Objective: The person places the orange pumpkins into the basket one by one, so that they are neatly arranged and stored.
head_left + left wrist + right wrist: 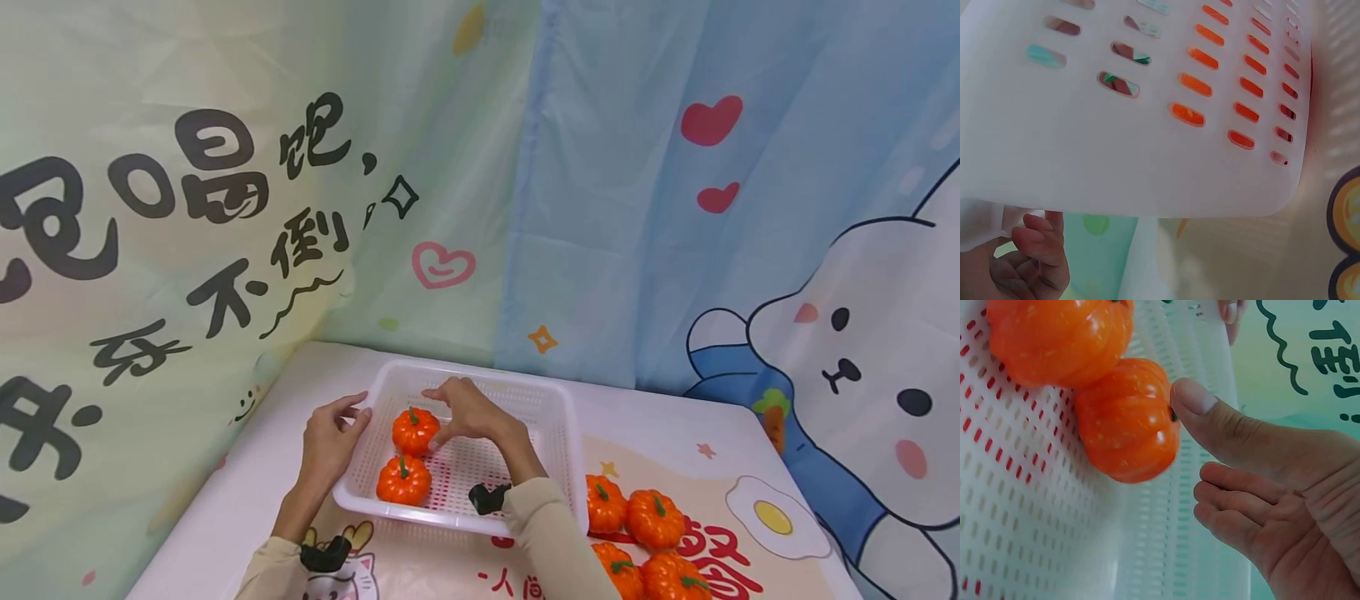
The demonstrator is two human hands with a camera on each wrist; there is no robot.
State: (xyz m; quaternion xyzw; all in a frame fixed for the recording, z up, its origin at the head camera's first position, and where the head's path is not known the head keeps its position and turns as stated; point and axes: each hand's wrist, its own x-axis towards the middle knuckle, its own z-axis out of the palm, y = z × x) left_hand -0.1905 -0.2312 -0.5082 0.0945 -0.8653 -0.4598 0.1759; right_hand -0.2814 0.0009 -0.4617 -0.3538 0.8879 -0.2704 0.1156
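Inside the white basket (420, 513) on the desk (300, 379), whose long axis runs left to right, two squat orange pumpkins sit touching at the left end, the farther pumpkin (411, 433) and the nearer pumpkin (401, 487), each with its green stem pointing upward in the head view. The right hand (474, 412) is beside the farther one, its thumb spread well away from the fingers, while the left hand (330, 435) rests its bent fingers at the basket's left rim, though whether it pinches that rim I cannot tell.
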